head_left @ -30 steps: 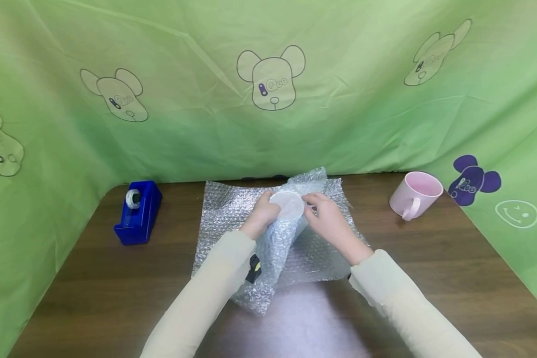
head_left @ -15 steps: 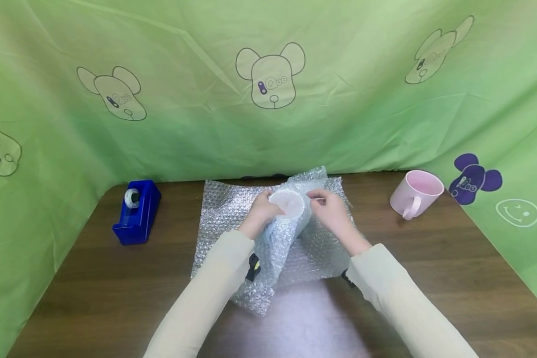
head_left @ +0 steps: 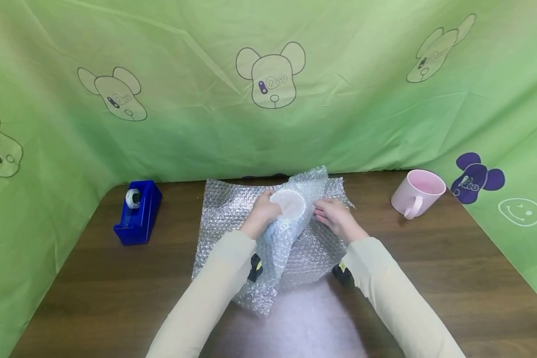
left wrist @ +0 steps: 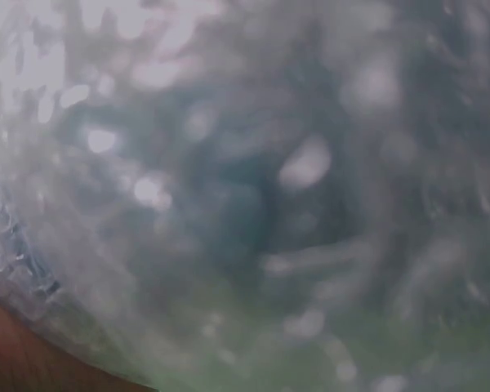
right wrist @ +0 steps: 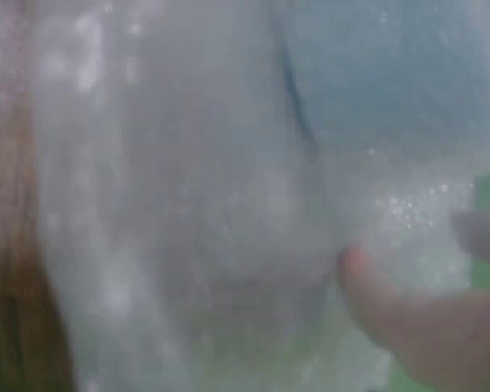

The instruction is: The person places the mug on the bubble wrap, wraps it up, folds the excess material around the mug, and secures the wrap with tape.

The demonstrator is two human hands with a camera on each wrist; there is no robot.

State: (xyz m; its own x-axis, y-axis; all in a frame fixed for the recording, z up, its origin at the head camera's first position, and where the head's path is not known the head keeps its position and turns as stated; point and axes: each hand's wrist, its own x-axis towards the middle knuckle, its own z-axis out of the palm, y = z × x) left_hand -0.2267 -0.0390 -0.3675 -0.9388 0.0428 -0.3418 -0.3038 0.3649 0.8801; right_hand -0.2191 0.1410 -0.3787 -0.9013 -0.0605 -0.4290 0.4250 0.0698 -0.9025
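Note:
A cup (head_left: 291,205) with a round white rim and white inside stands on a sheet of bubble wrap (head_left: 225,211). Its light blue side (right wrist: 408,73) shows through the wrap in the right wrist view. One flap of the sheet crosses its front, and another rises behind it. My left hand (head_left: 265,209) grips the cup at the rim, thumb over the edge, fingers hidden outside. Blurred wrap fills the left wrist view. Just right of the cup, my right hand (head_left: 334,215) has its fingers extended beside the rear flap; its thumb (right wrist: 363,282) reaches to the wrap's edge.
A blue tape dispenser (head_left: 138,214) with a roll of tape stands at the left of the brown wooden table (head_left: 85,288). A pink mug (head_left: 418,194) stands at the back right. Green printed cloth (head_left: 268,139) hangs behind and along both sides.
My right hand has drawn away from the rim, moving a little right and down, and its fingers have straightened. The left hand keeps its grip on the cup.

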